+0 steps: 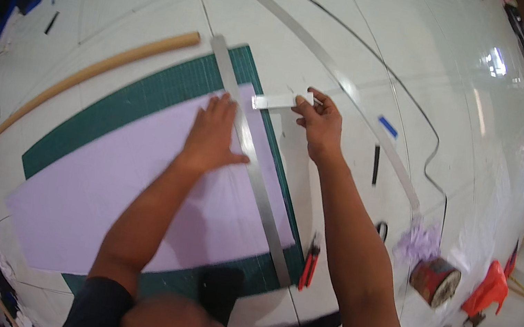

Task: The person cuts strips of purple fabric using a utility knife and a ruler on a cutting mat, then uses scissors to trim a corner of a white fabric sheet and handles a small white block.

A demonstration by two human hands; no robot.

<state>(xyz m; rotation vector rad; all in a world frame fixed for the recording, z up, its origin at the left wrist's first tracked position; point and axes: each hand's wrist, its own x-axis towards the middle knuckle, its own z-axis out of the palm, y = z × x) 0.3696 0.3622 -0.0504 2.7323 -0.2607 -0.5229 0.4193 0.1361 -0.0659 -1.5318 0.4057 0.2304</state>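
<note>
A lavender sheet (123, 195) lies over a green cutting mat (119, 96) on the white tiled floor. Across the sheet's right part runs a long metal ruler (256, 190), reaching beyond the mat's far edge. My left hand (211, 133) is spread flat, fingertips and thumb touching the ruler's left side. Pinched in my right hand (319, 128) is a short pale strip (273, 102), ruler-like. Its far end lies over the sheet's far right corner, just right of the ruler. Whether it carries markings is too small to tell.
A wooden pole (95, 78) lies beyond the mat. Rightward are a long metal strip (323, 55), a black cable (390, 70), a blue piece (388, 127) and a black bar (376, 165). Red-handled pliers (309, 264) lie beside the mat; a rusty can (434, 281) stands farther right.
</note>
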